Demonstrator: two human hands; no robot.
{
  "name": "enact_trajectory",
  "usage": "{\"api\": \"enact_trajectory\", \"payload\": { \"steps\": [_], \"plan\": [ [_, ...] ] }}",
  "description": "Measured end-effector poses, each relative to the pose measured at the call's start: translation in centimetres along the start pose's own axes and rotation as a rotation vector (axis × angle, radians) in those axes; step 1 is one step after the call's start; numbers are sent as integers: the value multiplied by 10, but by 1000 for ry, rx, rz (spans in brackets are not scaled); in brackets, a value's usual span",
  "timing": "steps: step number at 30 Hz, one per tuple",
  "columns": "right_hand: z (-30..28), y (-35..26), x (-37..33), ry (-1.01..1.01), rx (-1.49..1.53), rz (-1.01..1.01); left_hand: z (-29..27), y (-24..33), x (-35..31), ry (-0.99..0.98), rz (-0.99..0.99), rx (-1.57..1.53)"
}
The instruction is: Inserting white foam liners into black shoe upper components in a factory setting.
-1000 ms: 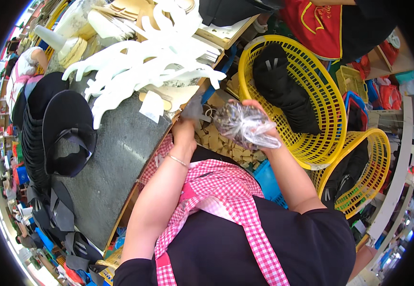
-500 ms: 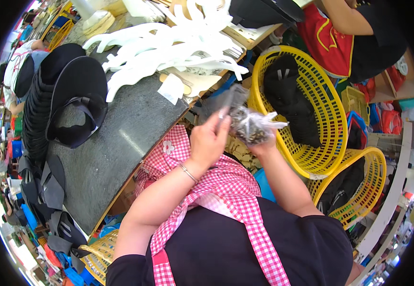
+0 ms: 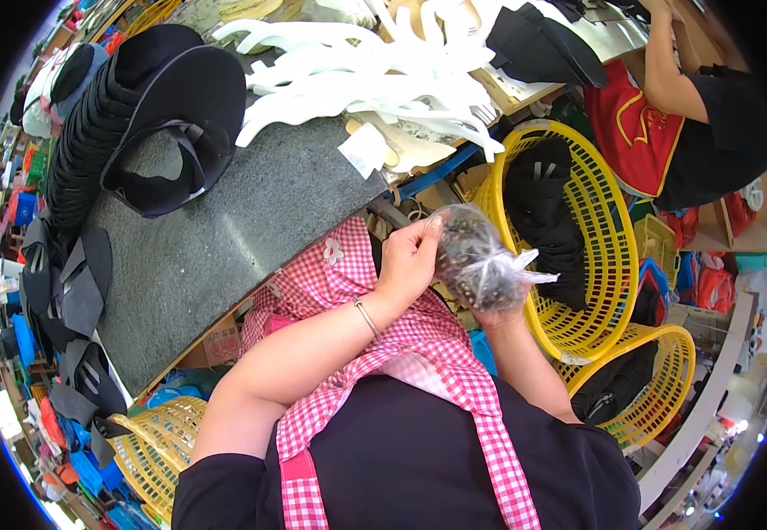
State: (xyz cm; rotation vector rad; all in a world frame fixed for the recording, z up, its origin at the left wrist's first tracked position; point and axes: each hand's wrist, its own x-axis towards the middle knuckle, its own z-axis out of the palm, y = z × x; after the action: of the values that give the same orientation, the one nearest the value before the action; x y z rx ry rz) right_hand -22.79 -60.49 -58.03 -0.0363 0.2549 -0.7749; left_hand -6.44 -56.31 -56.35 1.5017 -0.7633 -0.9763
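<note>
A clear plastic bag (image 3: pixel 476 258) full of small dark pieces is held up in front of my apron, its twisted, whitish plastic end sticking out to the right. My left hand (image 3: pixel 408 261), with a bracelet at the wrist, has its fingers closed on the bag's left edge. From below and the right, my right hand (image 3: pixel 500 318) supports the bag, and most of its fingers are hidden behind it. To the left of both hands lies the dark worktable (image 3: pixel 224 225).
Black sun visors (image 3: pixel 171 132) stand stacked at the table's left. White curved pieces (image 3: pixel 374 84) are heaped at its far side. Yellow baskets (image 3: pixel 623 256) with black pieces stand close on my right. Beyond them is another person in a red apron (image 3: pixel 622 124).
The loose clear plastic that stretched out beyond my left hand now lies close round the bag's contents. The whole view has shifted, with the table and baskets lower in it.
</note>
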Motion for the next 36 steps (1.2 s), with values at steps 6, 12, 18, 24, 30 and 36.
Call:
{"api": "enact_trajectory", "payload": {
  "steps": [6, 12, 18, 24, 30, 36],
  "plan": [
    [-8, -12, -8, 234, -132, 118, -5, 13, -12, -36, 385, 346],
    [-11, -24, 3, 626, -164, -47, -1, 18, -22, -168, 525, 500],
    [32, -9, -20, 596, -750, 168, 8, 12, -21, -70, 424, 315],
    [9, -44, -36, 290, -1837, -330, -1, 3, -19, 24, 103, 53],
    [-57, 1, 3, 99, -2326, -440, 17, 27, -15, -230, 209, -89],
    [-32, 16, 135, -129, -2411, -293, -24, 41, -20, -310, 415, 219]
  ]
}}
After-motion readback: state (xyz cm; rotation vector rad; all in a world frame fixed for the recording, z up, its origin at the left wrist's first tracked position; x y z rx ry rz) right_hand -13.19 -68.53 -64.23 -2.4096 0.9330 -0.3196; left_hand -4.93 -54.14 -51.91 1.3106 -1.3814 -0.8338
